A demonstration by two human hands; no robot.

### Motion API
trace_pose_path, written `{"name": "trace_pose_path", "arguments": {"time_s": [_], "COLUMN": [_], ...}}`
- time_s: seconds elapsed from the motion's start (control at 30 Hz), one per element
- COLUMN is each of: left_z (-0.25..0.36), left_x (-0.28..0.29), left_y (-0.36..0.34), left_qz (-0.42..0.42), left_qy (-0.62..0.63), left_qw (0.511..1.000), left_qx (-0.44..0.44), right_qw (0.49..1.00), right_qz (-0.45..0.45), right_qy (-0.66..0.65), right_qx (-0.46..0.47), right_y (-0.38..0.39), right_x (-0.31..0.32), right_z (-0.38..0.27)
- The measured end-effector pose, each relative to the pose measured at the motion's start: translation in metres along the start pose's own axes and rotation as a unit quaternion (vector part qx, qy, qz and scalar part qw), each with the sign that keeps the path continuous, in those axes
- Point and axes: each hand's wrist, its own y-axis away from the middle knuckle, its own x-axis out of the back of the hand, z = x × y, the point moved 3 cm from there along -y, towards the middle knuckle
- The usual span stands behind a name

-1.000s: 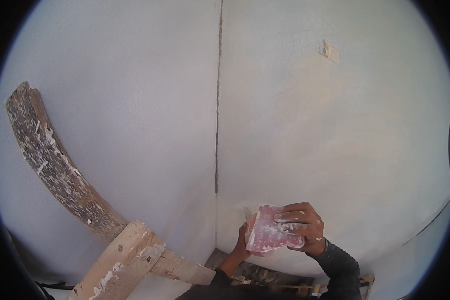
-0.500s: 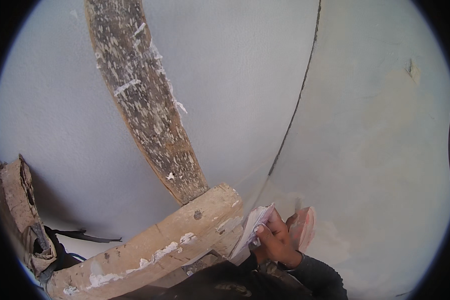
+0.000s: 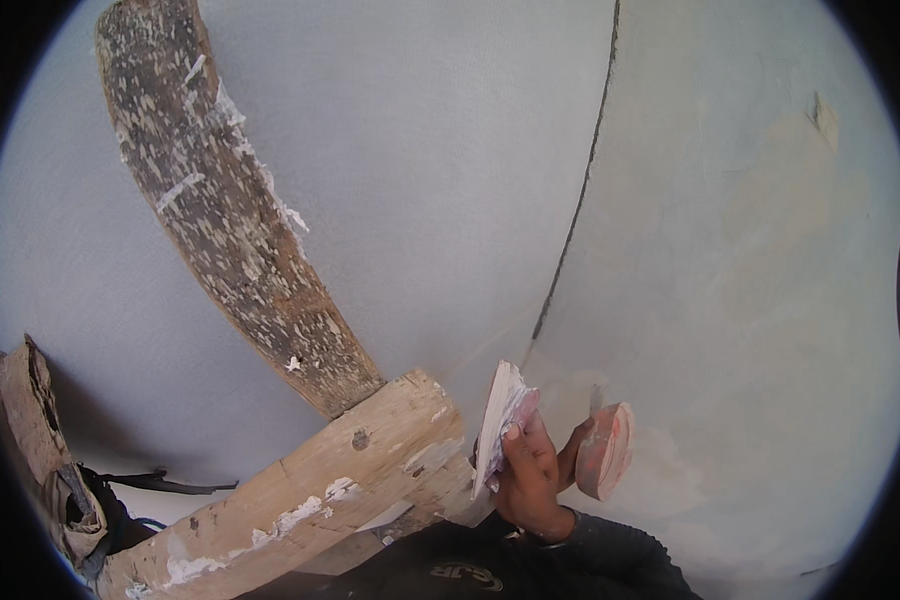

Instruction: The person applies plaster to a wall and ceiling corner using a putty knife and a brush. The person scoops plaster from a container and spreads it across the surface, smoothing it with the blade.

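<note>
My right hand (image 3: 530,485), in a dark sleeve, grips a flat white-and-pink pad (image 3: 495,425) smeared with white paste, held edge-on beside the end of a wooden pole. Partly behind it, my left hand (image 3: 575,440) is closed on a pinkish block (image 3: 605,450) with a thin blade-like piece (image 3: 595,397) sticking up at its top; much of this hand is hidden. Both held things are in front of the pale wall (image 3: 730,300), low and right of centre.
A paint-speckled plank (image 3: 220,220) slants from upper left to a thick plaster-spotted pole (image 3: 280,500) crossing the lower left. Torn brown material (image 3: 25,410) and a dark stick (image 3: 170,487) are at the left edge. A dark crack (image 3: 592,160) runs down the wall, and a flaked patch (image 3: 823,122) is upper right.
The view swung left from a second ago, bringing the plank and pole toward the middle. My right hand turned the pad edge-on, then raised it slightly in the last half second.
</note>
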Motion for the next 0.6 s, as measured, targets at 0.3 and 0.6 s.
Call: {"name": "trace_pose_path", "arguments": {"time_s": [0.3,0.6], "left_z": [-0.0003,-0.0029], "left_x": [0.0014,0.0030], "left_y": [0.0005,0.0051], "left_qz": [0.004,0.015], "left_qy": [0.000,0.001], "left_qw": [1.000,1.000], "left_qx": [0.005,0.008], "right_qw": [0.999,0.997], "right_qz": [0.037,0.057], "right_qy": [0.009,-0.042], "right_qx": [-0.005,-0.011], "right_y": [-0.0064,-0.0089], "right_x": [-0.0020,0.0037], "right_z": [0.0051,0.0032]}}
